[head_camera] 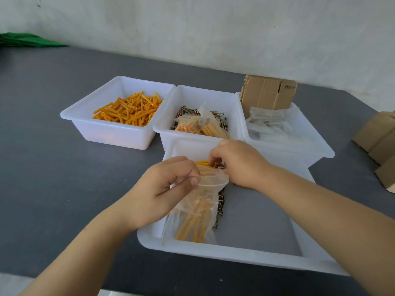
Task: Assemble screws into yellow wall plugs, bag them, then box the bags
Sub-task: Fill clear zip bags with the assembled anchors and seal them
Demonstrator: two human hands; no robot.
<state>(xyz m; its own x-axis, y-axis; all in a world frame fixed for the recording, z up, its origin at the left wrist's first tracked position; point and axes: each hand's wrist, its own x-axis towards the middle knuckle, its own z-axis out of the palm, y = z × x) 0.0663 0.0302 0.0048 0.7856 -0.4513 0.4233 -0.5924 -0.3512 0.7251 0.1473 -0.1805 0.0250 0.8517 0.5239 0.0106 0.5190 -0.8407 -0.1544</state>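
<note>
My left hand pinches the open mouth of a clear plastic bag that holds several yellow plugs with screws in them. The bag hangs inside the near white tray. My right hand grips a bunch of assembled yellow plugs just above the bag's mouth, its fingers curled round them. Loose screws lie in the tray beside the bag. Further back, one white bin holds loose yellow plugs. The middle bin holds screws and two filled bags.
A third white bin at the right holds empty clear bags and flat cardboard boxes standing on edge. More cardboard boxes lie at the table's right edge. A green cloth lies at the far left by the wall.
</note>
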